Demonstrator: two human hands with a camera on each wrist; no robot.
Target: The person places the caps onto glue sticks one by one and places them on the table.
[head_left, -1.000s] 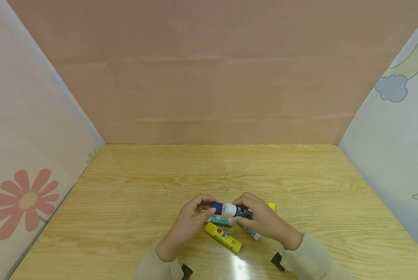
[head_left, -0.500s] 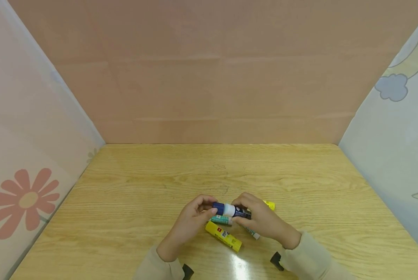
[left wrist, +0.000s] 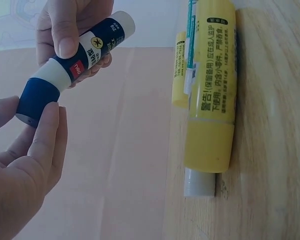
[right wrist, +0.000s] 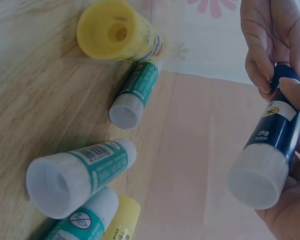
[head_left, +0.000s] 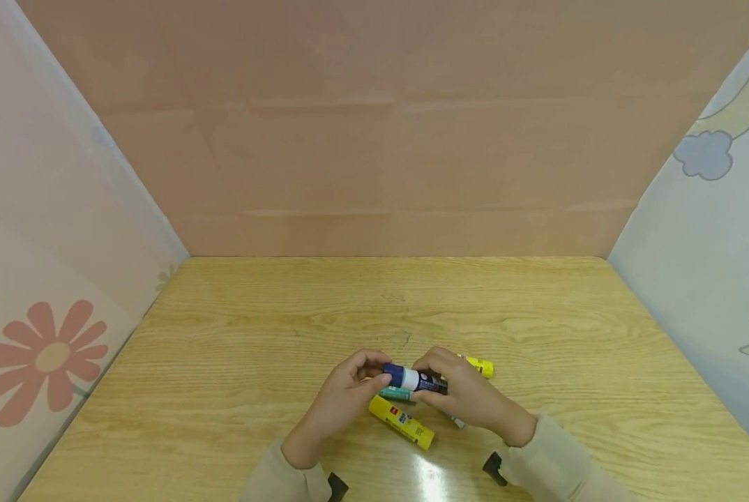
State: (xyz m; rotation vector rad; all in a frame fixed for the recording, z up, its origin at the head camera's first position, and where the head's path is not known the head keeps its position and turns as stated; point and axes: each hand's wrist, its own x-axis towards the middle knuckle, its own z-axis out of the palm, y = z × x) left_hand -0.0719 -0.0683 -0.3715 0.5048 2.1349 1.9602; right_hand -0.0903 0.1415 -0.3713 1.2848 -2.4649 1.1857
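Observation:
My right hand point(head_left: 465, 396) grips the dark blue body of a glue stick point(left wrist: 97, 44) above the table. My left hand point(head_left: 337, 404) pinches its blue cap point(left wrist: 38, 100) between thumb and fingers. The cap sits at the neck end, in line with the body, and a white band of neck point(left wrist: 60, 73) shows between them. In the right wrist view the white base of the glue stick point(right wrist: 257, 175) faces the camera. Below the hands lie a yellow glue stick point(head_left: 402, 422) and a green-and-white glue stick point(head_left: 397, 394).
Behind the right hand lies another yellow glue stick point(head_left: 480, 366). More green-and-white glue sticks point(right wrist: 85, 170) show in the right wrist view, partly hidden by the hand in the head view. A wood-grain table point(head_left: 286, 307) meets patterned side panels point(head_left: 54, 209) and a plain back panel point(head_left: 387, 153).
The gap between cap and glue stick has closed. The right hand has shifted slightly left with the body, and less of the white neck shows now. The left hand has barely moved.

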